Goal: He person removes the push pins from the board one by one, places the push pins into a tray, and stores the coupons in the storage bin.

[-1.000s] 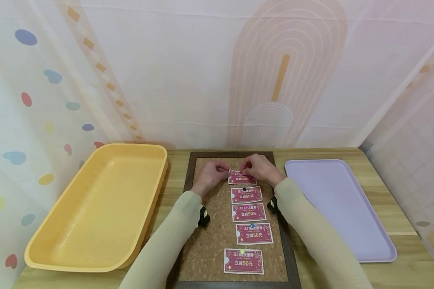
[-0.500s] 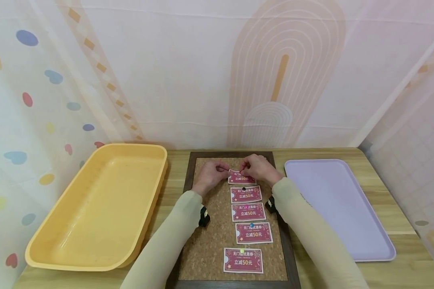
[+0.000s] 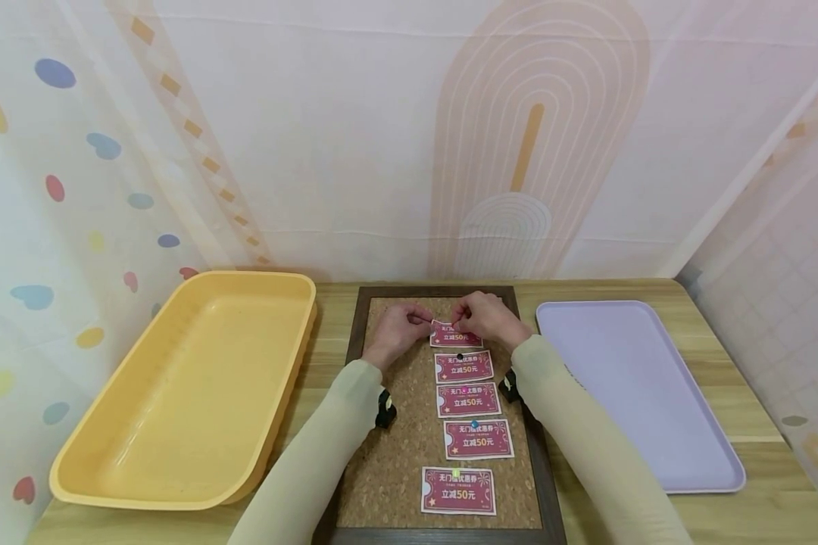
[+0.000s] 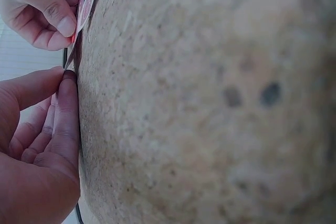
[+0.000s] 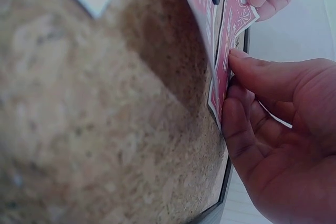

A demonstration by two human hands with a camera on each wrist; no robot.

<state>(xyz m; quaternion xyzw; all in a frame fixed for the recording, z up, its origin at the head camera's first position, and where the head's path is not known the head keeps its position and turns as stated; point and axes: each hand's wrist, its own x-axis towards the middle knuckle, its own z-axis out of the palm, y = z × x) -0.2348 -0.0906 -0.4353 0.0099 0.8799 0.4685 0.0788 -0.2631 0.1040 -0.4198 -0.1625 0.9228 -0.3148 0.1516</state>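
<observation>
At the far end of the cork board (image 3: 398, 454), my left hand (image 3: 397, 331) pinches the left corner of the topmost red coupon (image 3: 458, 337) between thumb and finger. My right hand (image 3: 492, 316) pinches a small red push pin (image 4: 72, 39) at that coupon's upper edge. In the right wrist view, the right hand's other fingers (image 5: 239, 129) lie against the coupon (image 5: 228, 51), close to the cork. Most of the pin is hidden by the fingertips. Just below, another coupon (image 3: 463, 369) hangs from a black push pin (image 3: 460, 356).
Further coupons run down the board, held by a pink pin (image 3: 464, 390), a blue pin (image 3: 475, 425) and a yellow-green pin (image 3: 456, 473). A deep yellow tray (image 3: 177, 393) stands left of the board. A flat lilac tray (image 3: 644, 386) lies to the right, partly under the right sleeve.
</observation>
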